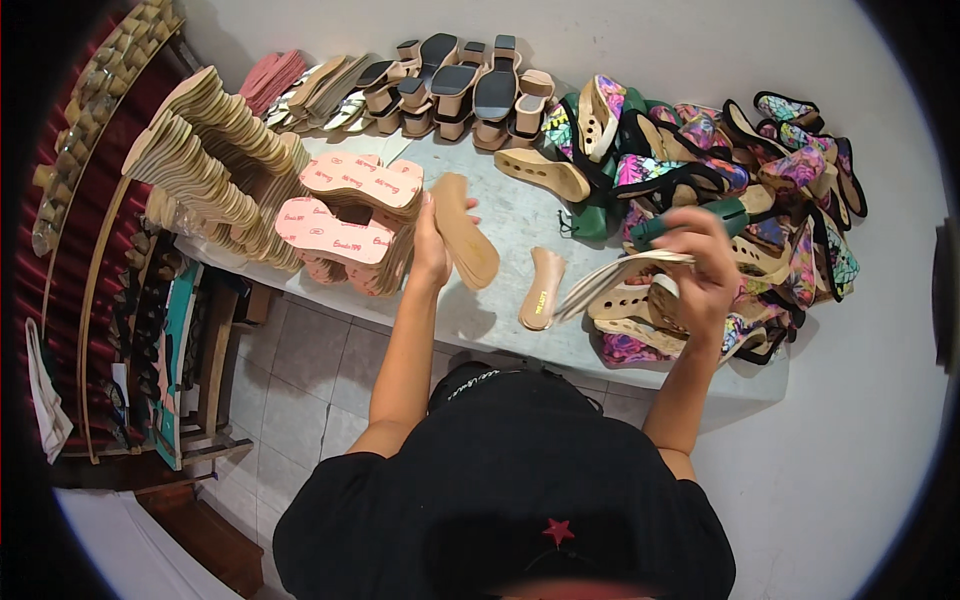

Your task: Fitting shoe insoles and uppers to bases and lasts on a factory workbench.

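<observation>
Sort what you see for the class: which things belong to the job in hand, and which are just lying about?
Likely in the job:
tan insole, in the left hand
pale pieces, in the right hand
lone insole, between them
pink insoles, stacked by the left hand

Seemingly just lying about:
black-topped soles, at the back
white cloth, far left

The shirt [520, 450] is black, with short black sleeves [335, 485]. A small five-pointed red star [558, 531] shows against the black, low down
</observation>
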The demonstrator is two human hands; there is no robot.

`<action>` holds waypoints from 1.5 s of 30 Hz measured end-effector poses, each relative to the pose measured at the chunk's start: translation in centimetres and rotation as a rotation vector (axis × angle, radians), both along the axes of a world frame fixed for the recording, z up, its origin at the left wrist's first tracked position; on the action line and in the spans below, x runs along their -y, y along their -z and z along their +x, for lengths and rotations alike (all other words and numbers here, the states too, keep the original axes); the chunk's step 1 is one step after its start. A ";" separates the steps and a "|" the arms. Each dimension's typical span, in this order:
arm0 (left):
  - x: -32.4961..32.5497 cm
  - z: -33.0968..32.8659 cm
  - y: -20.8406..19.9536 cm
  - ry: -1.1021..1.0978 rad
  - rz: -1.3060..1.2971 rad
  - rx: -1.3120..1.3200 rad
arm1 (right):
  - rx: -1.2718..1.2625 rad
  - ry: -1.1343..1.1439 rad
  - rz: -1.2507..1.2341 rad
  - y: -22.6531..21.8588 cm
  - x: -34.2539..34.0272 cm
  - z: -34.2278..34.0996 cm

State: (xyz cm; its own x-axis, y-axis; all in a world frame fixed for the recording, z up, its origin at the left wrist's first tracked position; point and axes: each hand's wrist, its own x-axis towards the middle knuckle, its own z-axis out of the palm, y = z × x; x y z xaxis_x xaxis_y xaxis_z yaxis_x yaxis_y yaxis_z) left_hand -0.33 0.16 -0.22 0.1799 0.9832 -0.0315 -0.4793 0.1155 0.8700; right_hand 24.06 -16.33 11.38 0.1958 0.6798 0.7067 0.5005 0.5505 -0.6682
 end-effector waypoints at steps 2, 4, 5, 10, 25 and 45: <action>0.0 0.0 -0.7 0.335 0.051 0.079 | 0.096 -0.161 -0.254 0.2 -1.1 -1.3; 0.4 0.8 -1.6 0.410 0.067 0.043 | 0.215 -0.289 -0.284 0.5 -3.3 -3.5; 0.8 1.0 -2.0 0.470 0.081 0.009 | 0.295 -0.329 -0.259 1.1 -4.6 -4.4; 2.0 1.6 -3.4 0.597 0.154 -0.101 | 0.341 -0.104 -0.257 1.7 -7.5 -7.4; 0.8 1.0 -4.4 0.682 0.217 -0.014 | 0.369 0.263 0.175 5.2 -9.5 -10.2; -0.7 0.1 -5.9 0.800 0.356 0.011 | 0.309 0.325 0.252 4.9 -9.2 -8.8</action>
